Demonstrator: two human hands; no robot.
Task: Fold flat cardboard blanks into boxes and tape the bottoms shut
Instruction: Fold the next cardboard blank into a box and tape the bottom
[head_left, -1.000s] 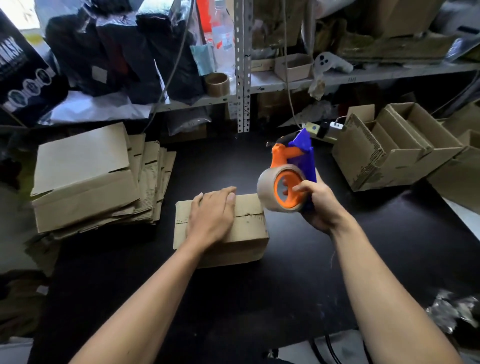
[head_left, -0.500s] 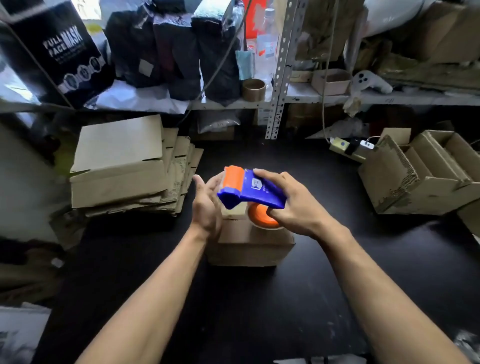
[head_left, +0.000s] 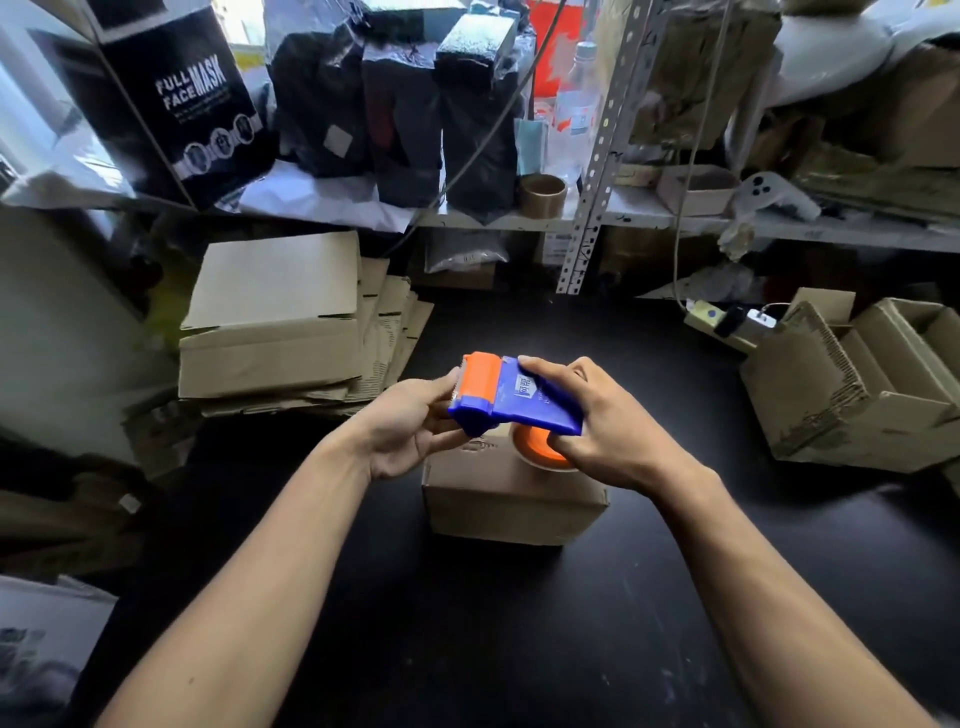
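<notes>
A small folded cardboard box (head_left: 511, 499) stands on the black table (head_left: 467, 623), flaps closed on top. Above its far edge my right hand (head_left: 597, 421) grips a blue and orange tape dispenser (head_left: 511, 397), held flat with its orange roll hub (head_left: 540, 449) facing down over the box. My left hand (head_left: 415, 423) holds the dispenser's orange blade end with curled fingers. Whether a tape strip is drawn out is hidden by the hands.
A stack of flat cardboard blanks (head_left: 280, 327) lies at the left back. Folded open boxes (head_left: 852, 384) sit at the right. A metal shelf (head_left: 587, 156) behind carries black bags, a mask box (head_left: 176, 98) and a tape roll (head_left: 543, 195). A power strip (head_left: 727, 319) lies near the boxes.
My left hand left the box top and took the dispenser's blade end. My right hand turned the dispenser from upright to flat and lowered it over the box.
</notes>
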